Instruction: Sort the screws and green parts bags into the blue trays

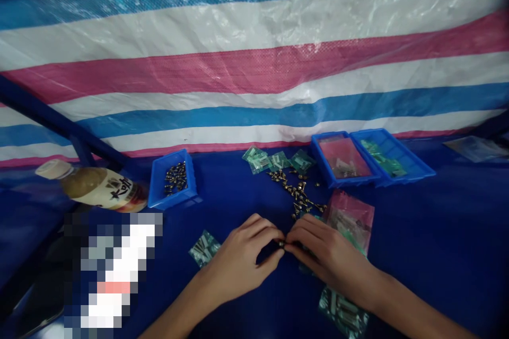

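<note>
My left hand (247,254) and my right hand (329,248) meet fingertip to fingertip over the blue table (246,201). Pinched between them is a small metal fitting (280,243), mostly covered by the fingers, so its exact shape is hard to make out. Just beyond my right hand lies a loose pile of similar brass-coloured metal fittings (299,190). A small green-tinted bag of parts (204,248) rests left of my left hand. Under and beside my right forearm are a pink-and-clear bag (352,214) and another green-tinted bag (344,311) holding metal pieces.
A blue bin (192,177) with fittings stands left, near a leaning drink bottle (105,186). Several small bags (258,160) lie at the back. Two blue trays (415,165) with bags sit back right. A striped tarp (238,71) hangs behind the table.
</note>
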`<state>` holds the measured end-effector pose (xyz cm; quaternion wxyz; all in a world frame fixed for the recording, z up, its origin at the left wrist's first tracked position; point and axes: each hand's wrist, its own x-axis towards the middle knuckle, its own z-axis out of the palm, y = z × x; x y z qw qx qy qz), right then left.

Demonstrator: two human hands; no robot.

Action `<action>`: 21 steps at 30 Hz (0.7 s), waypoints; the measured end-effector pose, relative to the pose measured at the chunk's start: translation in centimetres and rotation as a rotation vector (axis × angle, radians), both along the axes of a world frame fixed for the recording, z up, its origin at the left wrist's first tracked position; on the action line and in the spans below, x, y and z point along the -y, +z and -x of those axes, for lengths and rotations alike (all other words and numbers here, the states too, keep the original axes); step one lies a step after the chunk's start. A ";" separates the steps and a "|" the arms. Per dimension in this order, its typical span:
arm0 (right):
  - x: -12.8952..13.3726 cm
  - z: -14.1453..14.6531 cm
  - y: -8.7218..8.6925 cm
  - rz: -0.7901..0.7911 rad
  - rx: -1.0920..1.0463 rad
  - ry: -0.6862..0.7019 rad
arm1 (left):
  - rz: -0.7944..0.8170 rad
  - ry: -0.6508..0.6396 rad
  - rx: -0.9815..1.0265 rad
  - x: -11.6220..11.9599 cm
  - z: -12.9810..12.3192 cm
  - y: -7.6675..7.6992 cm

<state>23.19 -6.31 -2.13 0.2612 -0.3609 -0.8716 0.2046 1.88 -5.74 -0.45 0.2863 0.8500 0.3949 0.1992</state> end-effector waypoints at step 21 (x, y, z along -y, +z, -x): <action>0.1 -0.1 -0.4 -0.016 -0.181 0.028 | 0.224 0.114 0.114 -0.3 0.3 0.6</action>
